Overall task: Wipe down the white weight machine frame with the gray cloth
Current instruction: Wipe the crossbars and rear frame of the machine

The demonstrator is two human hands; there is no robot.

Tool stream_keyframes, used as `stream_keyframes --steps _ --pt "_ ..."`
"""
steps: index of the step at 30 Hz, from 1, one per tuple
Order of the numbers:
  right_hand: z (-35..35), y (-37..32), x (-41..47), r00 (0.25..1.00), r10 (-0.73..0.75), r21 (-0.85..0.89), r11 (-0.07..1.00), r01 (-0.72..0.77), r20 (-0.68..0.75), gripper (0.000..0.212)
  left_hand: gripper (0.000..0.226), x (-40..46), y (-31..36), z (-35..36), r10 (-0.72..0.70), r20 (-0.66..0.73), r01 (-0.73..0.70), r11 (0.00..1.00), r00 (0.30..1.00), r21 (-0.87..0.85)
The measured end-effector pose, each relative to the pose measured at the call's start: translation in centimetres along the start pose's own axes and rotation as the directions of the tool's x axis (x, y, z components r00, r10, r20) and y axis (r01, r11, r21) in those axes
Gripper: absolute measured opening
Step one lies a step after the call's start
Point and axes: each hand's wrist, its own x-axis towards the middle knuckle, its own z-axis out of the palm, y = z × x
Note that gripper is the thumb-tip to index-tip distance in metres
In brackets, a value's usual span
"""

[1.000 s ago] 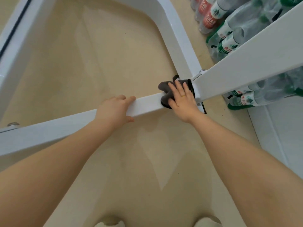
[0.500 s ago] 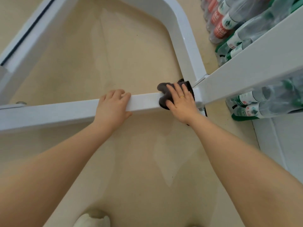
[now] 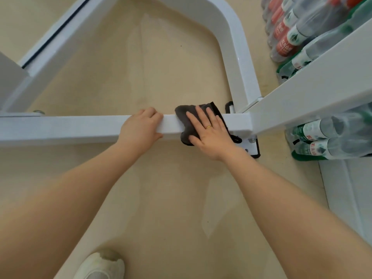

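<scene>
A white weight machine frame [image 3: 80, 125] runs as a square horizontal bar across the view and joins a curved tube and a slanted beam at the right. The dark gray cloth [image 3: 184, 115] is draped over the bar near that joint. My right hand [image 3: 209, 131] lies flat on the cloth with straight fingers and presses it against the bar's top and near face. Just left of the cloth, my left hand [image 3: 141, 129] grips the bar, fingers curled over its far edge and thumb on the near side.
Shrink-wrapped packs of water bottles [image 3: 291, 37] lie on the beige floor at the right, behind the slanted beam [image 3: 312, 93]. A black-edged base plate [image 3: 251, 147] sits under the joint. My white shoe [image 3: 100, 264] is at the bottom.
My right hand has slid the cloth left along the bar, away from the joint. My left hand has closed more firmly over the bar. The view shifted and a shoe came in at the bottom.
</scene>
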Motion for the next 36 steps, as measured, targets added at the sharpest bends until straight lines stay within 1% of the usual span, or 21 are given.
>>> stream_keyframes --steps 1,2,4,5,7,9,11,13,15,17,19,21,24,26,27,29,33,36 --pt "-0.6 1.8 -0.3 0.999 0.051 -0.006 0.999 -0.051 0.004 0.064 0.048 -0.1 -0.1 0.0 0.002 0.000 -0.002 1.000 1.000 -0.024" --pt "-1.1 3.5 -0.8 0.991 0.137 -0.009 0.990 -0.137 0.002 0.064 0.048 -0.2 -0.2 -0.1 0.009 0.000 -0.009 0.999 1.000 -0.048" --pt "-1.4 5.4 -1.7 0.957 0.289 -0.041 0.957 -0.289 -0.011 0.064 0.047 -0.5 -0.4 -0.1 0.007 -0.004 -0.007 0.996 1.000 -0.084" --pt "-1.2 5.4 -2.0 0.945 0.327 -0.054 0.943 -0.328 -0.021 0.064 0.046 -0.6 -0.5 -0.1 -0.002 -0.005 0.001 0.995 1.000 -0.096" --pt "-0.7 3.7 -1.7 0.935 0.350 -0.023 0.936 -0.352 -0.055 0.065 0.044 -0.6 -0.5 -0.2 -0.020 -0.002 0.020 0.994 1.000 -0.106" --pt "-0.1 1.0 -0.9 0.952 0.297 -0.004 0.955 -0.298 -0.072 0.067 0.043 -0.3 -0.4 -0.2 -0.047 0.005 0.047 0.993 0.999 -0.106" --pt "0.4 -2.0 -0.1 0.985 0.163 -0.042 0.985 -0.166 -0.061 0.068 0.044 -0.2 -0.3 -0.1 -0.062 0.009 0.062 0.994 0.998 -0.093" --pt "0.8 -4.4 0.6 0.999 0.029 -0.080 0.996 -0.032 -0.045 0.069 0.048 -0.3 -0.2 0.0 -0.054 0.005 0.054 0.995 0.999 -0.083" --pt "0.8 -5.3 1.0 0.998 -0.048 -0.095 0.994 0.044 -0.041 0.071 0.055 -0.6 -0.5 0.1 -0.030 0.016 0.031 0.997 0.999 -0.077" --pt "0.3 -4.4 1.0 0.995 -0.099 -0.116 0.989 0.095 -0.031 0.074 0.062 -1.2 -1.2 0.2 -0.041 0.024 0.042 0.999 0.999 -0.034" --pt "-0.7 -2.8 0.8 0.993 -0.115 -0.149 0.983 0.111 -0.020 0.077 0.060 -2.1 -2.3 -0.1 -0.099 -0.022 0.099 0.995 0.995 -0.007" --pt "-1.3 -1.9 0.6 0.997 -0.074 -0.161 0.985 0.067 -0.035 0.078 0.054 -3.1 -3.5 -0.7 -0.161 -0.079 0.161 0.987 0.984 -0.004" --pt "-0.6 -3.4 0.6 0.996 0.038 -0.162 0.985 -0.050 -0.075 0.073 0.050 -4.6 -5.2 -1.5 -0.231 -0.104 0.234 0.972 0.967 0.019" --pt "0.0 -5.4 1.0 0.993 0.072 -0.165 0.982 -0.088 -0.097 0.069 0.049 -5.5 -6.3 -1.7 -0.273 -0.100 0.278 0.960 0.957 0.039" --pt "0.3 -6.5 1.4 0.994 0.052 -0.166 0.984 -0.067 -0.094 0.069 0.048 -5.9 -6.7 -1.7 -0.293 -0.090 0.298 0.953 0.952 0.048" --pt "0.7 -9.0 2.3 0.998 -0.029 -0.156 0.988 0.018 -0.064 0.069 0.045 -6.6 -7.3 -1.7 -0.309 -0.063 0.313 0.947 0.949 0.072" --pt "1.2 -14.0 3.7 0.987 -0.163 -0.122 0.980 0.160 -0.014 0.073 0.043 -6.9 -8.0 -1.8 -0.248 -0.077 0.256 0.959 0.966 0.124" --pt "1.1 -14.5 3.7 0.977 -0.213 -0.110 0.971 0.214 0.024 0.071 0.043 -6.9 -9.3 -2.1 -0.185 -0.075 0.195 0.966 0.980 0.168"
